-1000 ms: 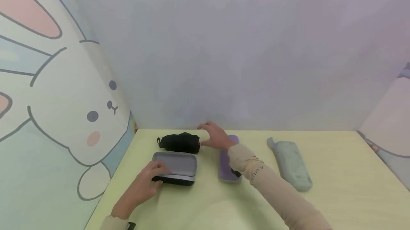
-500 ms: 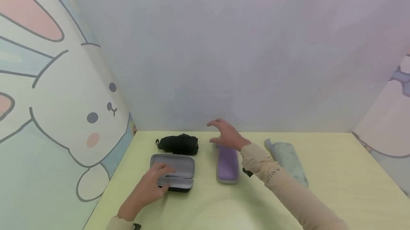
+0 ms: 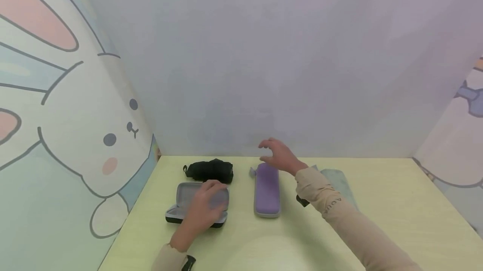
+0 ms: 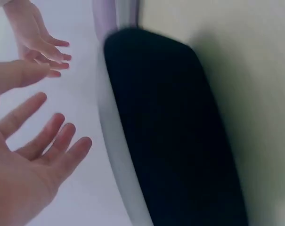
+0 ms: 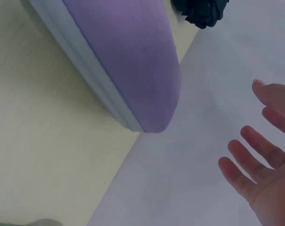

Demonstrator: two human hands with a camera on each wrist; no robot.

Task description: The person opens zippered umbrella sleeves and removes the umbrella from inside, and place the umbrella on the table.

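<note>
A hard case [image 3: 184, 193], black outside and grey inside, lies unfolded at the left of the table. My left hand [image 3: 203, 210] hovers over it and hides part of its middle. In the left wrist view its fingers are spread and relaxed, apart from the case's black outer side [image 4: 166, 117]. My right hand [image 3: 280, 157] hangs over the far end of a closed purple case [image 3: 267, 191]. Its fingers are loosely bent and hold nothing; the right wrist view shows the hand [image 5: 269, 165] apart from the purple case [image 5: 133, 61].
A black cloth bundle with a loop [image 3: 209, 171], like a folded umbrella, lies behind the unfolded case. A pale green pouch [image 3: 337, 181] lies to the right, partly behind my right sleeve. Along the table's far edge stands a pale wall [image 3: 241, 95].
My right hand has moved right, from beside the black bundle to above the far end of the purple case. My left hand has shifted right, from the unfolded case's left edge to over its middle.
</note>
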